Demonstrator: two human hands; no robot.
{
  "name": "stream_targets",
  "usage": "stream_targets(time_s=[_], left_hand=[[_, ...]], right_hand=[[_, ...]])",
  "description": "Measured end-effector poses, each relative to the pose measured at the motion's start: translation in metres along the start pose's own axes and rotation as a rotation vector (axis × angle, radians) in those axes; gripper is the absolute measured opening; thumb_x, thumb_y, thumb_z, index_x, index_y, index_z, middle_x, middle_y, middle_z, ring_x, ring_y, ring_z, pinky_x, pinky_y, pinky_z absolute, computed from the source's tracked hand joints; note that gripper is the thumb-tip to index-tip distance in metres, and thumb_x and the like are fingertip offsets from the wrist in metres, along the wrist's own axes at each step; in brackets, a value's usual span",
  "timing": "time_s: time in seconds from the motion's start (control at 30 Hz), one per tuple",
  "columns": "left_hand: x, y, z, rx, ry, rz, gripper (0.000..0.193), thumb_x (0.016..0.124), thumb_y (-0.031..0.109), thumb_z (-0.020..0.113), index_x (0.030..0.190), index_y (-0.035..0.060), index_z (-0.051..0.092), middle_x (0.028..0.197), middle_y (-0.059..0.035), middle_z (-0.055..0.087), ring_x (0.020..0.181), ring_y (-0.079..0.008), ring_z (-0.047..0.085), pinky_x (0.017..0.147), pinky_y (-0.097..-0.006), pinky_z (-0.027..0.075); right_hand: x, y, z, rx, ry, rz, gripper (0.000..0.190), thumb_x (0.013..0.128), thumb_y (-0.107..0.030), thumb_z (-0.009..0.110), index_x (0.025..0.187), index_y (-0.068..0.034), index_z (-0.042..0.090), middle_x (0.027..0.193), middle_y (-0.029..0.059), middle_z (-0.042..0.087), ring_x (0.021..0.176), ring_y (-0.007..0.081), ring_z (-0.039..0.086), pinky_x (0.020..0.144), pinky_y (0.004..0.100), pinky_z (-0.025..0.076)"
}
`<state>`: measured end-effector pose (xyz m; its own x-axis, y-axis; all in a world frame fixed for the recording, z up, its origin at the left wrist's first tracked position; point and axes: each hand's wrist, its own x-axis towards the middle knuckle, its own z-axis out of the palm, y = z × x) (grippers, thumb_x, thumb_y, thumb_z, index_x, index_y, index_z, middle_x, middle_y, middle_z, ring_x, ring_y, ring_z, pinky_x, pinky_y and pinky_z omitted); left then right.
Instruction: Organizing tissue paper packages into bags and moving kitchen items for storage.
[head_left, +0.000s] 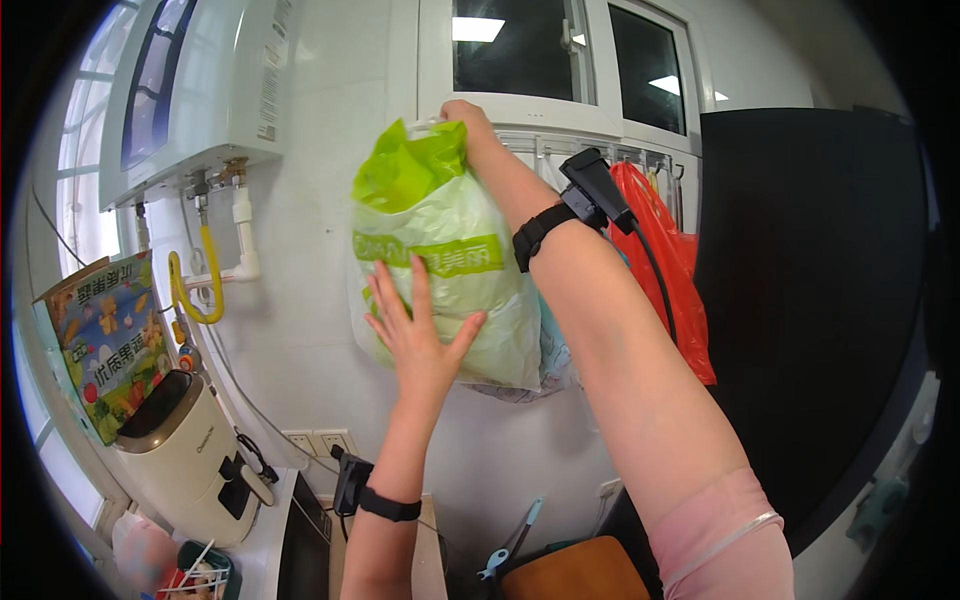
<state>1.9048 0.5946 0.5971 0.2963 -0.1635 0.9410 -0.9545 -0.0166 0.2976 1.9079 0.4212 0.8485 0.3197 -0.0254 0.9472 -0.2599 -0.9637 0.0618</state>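
A full white and green plastic bag hangs against the tiled wall below the window. My left hand lies with spread fingers against the bag's front. My right hand is raised to the bag's top edge, by the wall rack; its fingertips are partly hidden, so its grip is unclear. Behind the bag a light blue patterned bag shows in part. A red plastic bag hangs from the rack to the right of my forearm.
A water heater with pipes and a yellow hose is at upper left. An air fryer stands on a counter beside a printed cardboard box. A tall dark cabinet or appliance stands right. A brown seat or board is below.
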Motion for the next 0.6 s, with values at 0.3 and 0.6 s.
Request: stream_targets(time_s=[0.3,0.6], left_hand=[[0.002,0.018,0.035,-0.060,0.106,0.067,0.091,0.069,0.045,0.071,0.142,0.0161,0.025,0.147,-0.0191,0.006,0.134,-0.0430,0.006,0.098,-0.0671,0.010],[-0.002,0.009,0.024,-0.030,0.102,0.047,0.090,0.070,0.044,0.071,0.141,0.0154,0.025,0.147,-0.0192,0.007,0.134,-0.0432,0.008,0.099,-0.0660,0.010]], right_hand=[[0.004,0.051,-0.014,0.505,-0.212,0.047,0.013,0.079,-0.014,0.060,0.078,-0.001,0.059,0.069,0.0016,0.057,0.066,0.0077,0.051,0.061,0.0231,0.043],[0.010,0.065,0.015,0.340,-0.067,-0.056,0.018,0.077,-0.019,0.064,0.078,-0.001,0.064,0.071,0.0082,0.063,0.064,0.0094,0.055,0.058,0.0267,0.045]])
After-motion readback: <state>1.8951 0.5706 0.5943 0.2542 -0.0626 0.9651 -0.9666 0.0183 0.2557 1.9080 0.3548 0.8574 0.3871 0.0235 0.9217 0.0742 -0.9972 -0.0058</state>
